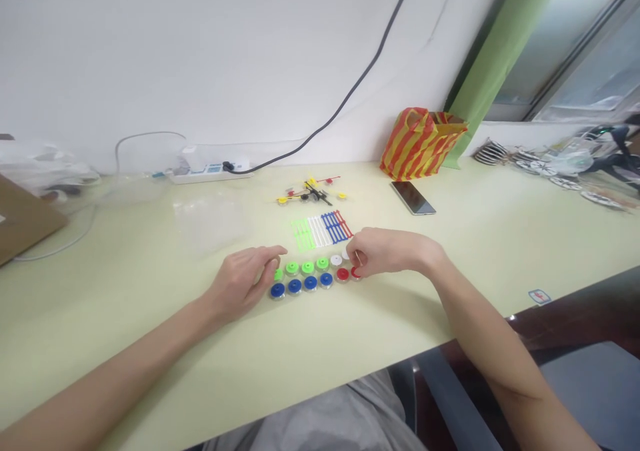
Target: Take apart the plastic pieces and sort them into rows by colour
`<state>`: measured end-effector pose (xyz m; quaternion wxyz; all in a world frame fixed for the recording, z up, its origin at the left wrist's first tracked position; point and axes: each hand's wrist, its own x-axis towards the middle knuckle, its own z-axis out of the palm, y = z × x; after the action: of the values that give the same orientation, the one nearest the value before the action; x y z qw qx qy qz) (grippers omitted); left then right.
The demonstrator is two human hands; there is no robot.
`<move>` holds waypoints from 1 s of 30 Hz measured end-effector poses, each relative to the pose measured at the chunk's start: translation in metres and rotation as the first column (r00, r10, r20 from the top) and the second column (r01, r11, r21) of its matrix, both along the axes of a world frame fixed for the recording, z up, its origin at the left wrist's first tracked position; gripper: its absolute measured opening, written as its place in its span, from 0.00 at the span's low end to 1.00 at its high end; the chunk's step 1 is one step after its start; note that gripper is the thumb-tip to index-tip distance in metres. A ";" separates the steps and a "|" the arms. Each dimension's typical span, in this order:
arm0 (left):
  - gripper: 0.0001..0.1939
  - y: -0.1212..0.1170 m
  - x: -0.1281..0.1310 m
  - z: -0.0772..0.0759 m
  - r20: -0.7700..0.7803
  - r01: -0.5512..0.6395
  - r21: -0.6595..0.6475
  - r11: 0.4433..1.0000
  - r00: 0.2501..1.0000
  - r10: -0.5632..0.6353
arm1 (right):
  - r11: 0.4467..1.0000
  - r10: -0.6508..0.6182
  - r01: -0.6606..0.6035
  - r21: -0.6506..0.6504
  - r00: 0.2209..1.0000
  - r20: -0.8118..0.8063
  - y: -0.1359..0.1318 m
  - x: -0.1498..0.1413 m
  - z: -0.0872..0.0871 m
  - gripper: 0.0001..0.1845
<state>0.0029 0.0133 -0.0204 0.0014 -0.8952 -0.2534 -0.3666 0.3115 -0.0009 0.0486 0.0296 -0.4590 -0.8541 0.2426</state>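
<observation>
My left hand [245, 279] rests at the left end of two rows of small round wheels, index finger stretched out and thumb apart from it, beside a green wheel [279, 274]. Green wheels [307, 267] and white wheels [336, 260] form the back row. Blue wheels [311, 282] and red wheels [343, 275] make up the front one. Over the right end is my right hand [383, 251], fingers curled down; it partly covers a white and a red wheel. What its fingertips grip is hidden. Behind the wheels lie thin plastic rods [320, 231] in green, white, blue and red.
Farther back is a cluster of yellow, red and black assembled pieces [311, 191]. A phone [413, 197] lies near a striped bag [423, 144]. Clear plastic [210, 221] and a power strip [210, 173] are at left. A cardboard box [25, 221] stands far left.
</observation>
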 end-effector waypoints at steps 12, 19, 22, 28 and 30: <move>0.10 0.000 0.000 0.002 0.003 -0.040 0.040 0.998 0.999 0.040 | 0.721 -0.413 0.522 0.456 0.852 -0.322 0.090 0.039 -0.053 0.12; 0.10 0.003 -0.002 0.003 0.016 -0.060 0.091 0.994 0.998 0.059 | 0.737 -0.450 0.480 0.475 0.874 -0.185 0.172 0.040 -0.062 0.22; 0.11 0.006 -0.004 0.003 0.022 -0.088 0.096 0.991 0.996 0.087 | 0.765 -0.428 0.428 0.481 0.896 -0.117 0.204 0.021 -0.052 0.23; 0.11 0.006 -0.006 0.001 -0.009 -0.105 0.108 0.989 0.994 0.107 | 0.806 -0.430 0.363 0.467 0.902 0.041 0.226 -0.014 -0.059 0.14; 0.11 0.005 -0.006 -0.001 -0.019 -0.092 0.121 0.988 0.995 0.095 | 0.799 -0.446 0.365 0.478 0.893 0.064 0.223 -0.012 -0.056 0.12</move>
<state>-0.0028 0.0184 -0.0213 0.0756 -0.8852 -0.2724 -0.3695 0.2995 0.2220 -0.0071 0.1129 -0.6310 -0.7674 -0.0163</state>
